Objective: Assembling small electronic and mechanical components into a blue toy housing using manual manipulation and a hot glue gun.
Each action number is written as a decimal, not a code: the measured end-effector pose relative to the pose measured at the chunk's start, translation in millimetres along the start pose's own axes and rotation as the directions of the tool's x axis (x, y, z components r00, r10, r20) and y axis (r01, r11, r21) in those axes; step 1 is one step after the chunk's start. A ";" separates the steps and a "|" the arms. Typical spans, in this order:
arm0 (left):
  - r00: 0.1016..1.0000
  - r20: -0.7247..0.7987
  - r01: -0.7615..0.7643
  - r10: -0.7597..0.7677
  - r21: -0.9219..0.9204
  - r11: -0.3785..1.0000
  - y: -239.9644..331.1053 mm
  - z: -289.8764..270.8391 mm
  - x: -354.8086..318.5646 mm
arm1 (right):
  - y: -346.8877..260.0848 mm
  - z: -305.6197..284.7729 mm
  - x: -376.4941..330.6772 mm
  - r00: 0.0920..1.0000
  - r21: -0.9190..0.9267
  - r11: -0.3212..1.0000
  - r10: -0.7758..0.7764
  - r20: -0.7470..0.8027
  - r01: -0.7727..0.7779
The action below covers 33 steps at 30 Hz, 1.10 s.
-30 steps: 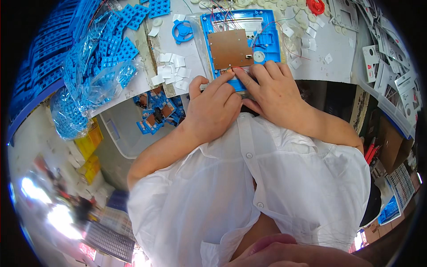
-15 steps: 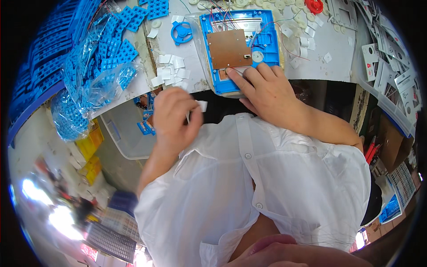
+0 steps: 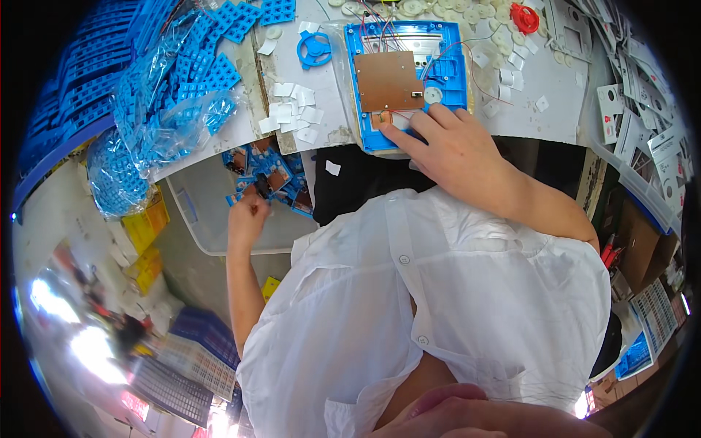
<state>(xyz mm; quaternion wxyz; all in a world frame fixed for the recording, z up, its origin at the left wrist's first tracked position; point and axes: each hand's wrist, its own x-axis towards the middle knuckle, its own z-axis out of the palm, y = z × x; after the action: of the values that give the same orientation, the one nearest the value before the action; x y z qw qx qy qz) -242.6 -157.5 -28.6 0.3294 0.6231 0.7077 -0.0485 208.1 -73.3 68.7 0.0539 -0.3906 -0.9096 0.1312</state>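
A blue plastic housing [image 3: 456, 80] lies open on the table, with a large brown circuit board [image 3: 384, 80] and thin coloured wires inside. At its near edge my right hand [image 3: 464, 146] grips it, one finger reaching to a small orange-brown board [image 3: 381, 119] below the large one and the others bent over the near right part. My left hand [image 3: 248, 217] is down at a clear plastic bin [image 3: 191, 219] below the table edge, fingers pinched together by a small black part [image 3: 262, 185]. Blue-and-brown assemblies [image 3: 296, 182] lie in that bin.
White square pads [image 3: 292, 113] and a blue ring [image 3: 315, 50] lie left of the housing. Blue keypads [image 3: 201, 66] pile up at far left. Pale discs [image 3: 475, 13] and a red part [image 3: 524, 18] lie behind. White panels [image 3: 668, 139] fill a right-hand bin. One white piece [image 3: 332, 168] rests on my lap.
My left hand has moved left and away from my chest, down to the bin, uncovering the assemblies in it. My right hand stays on the housing. The whole view has shifted slightly.
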 end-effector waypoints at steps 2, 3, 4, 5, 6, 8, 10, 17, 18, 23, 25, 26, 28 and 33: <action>0.983 0.075 0.175 -0.170 -0.057 0.983 -83.7 18.3 1.3 | 1.5 -5.4 0.2 1.000 0.063 0.998 -0.008 -0.008 0.009; 0.965 0.099 0.257 -0.241 -0.204 0.945 -132.0 32.4 -5.7 | 3.5 -7.5 1.3 0.999 0.143 0.989 -0.030 -0.042 0.035; 0.949 0.143 0.313 -0.280 -0.340 0.887 -132.4 30.1 -0.6 | 5.4 -9.4 -1.1 0.997 0.212 0.976 -0.023 -0.074 0.039; 0.929 0.200 0.368 -0.312 -0.398 0.841 -132.2 28.5 0.4 | 7.3 -11.2 -3.7 0.994 0.281 0.959 -0.016 -0.107 0.046; 0.905 0.258 0.423 -0.339 -0.449 0.787 -131.7 27.0 -1.8 | 9.4 -12.7 -6.3 0.992 0.307 0.950 -0.012 -0.127 0.050; 0.932 0.281 0.337 -0.227 -0.453 0.825 -99.8 19.8 3.4 | 15.9 -17.7 -11.1 0.985 0.347 0.936 0.001 -0.172 0.060; 0.975 0.219 0.042 0.038 -0.348 0.937 -60.1 18.7 2.4 | 21.5 -21.8 -14.7 0.979 0.386 0.920 0.017 -0.203 0.064; 0.789 0.220 -0.449 0.573 -0.430 0.783 227.6 -140.4 7.9 | 79.1 -72.2 -9.3 0.710 0.137 0.990 0.110 -0.695 -0.019; 0.745 0.051 -0.632 0.665 -0.265 0.728 249.5 -149.7 31.0 | 92.5 -80.0 -5.6 0.552 0.091 0.987 0.152 -0.820 -0.135; 0.606 -0.328 -0.724 0.725 0.151 0.673 356.9 -170.7 237.1 | 135.9 -122.2 76.1 0.181 0.315 0.946 0.297 -0.938 0.077; 0.569 -0.368 -0.518 0.735 0.534 0.669 376.0 -147.9 301.4 | 142.9 -124.0 90.7 0.217 0.430 0.853 0.379 -0.900 0.295; 0.540 -0.383 -0.569 0.749 0.489 0.661 382.9 -142.0 310.0 | 143.8 -124.4 86.4 0.249 0.458 0.840 0.396 -0.884 0.290; 0.484 -0.420 -0.663 0.768 0.396 0.635 394.3 -137.1 317.3 | 141.0 -126.5 77.8 0.315 0.512 0.812 0.426 -0.848 0.280; 0.537 -0.460 -0.615 0.707 0.360 0.701 395.0 -138.6 307.1 | 152.4 -119.1 61.3 0.302 0.495 0.812 0.410 -0.861 0.308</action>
<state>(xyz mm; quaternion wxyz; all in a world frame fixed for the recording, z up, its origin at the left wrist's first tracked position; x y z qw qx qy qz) 60.1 256.4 52.6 0.0478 0.8519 0.4761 0.2127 295.9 95.2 139.9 0.6912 -0.3838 -0.5946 0.1462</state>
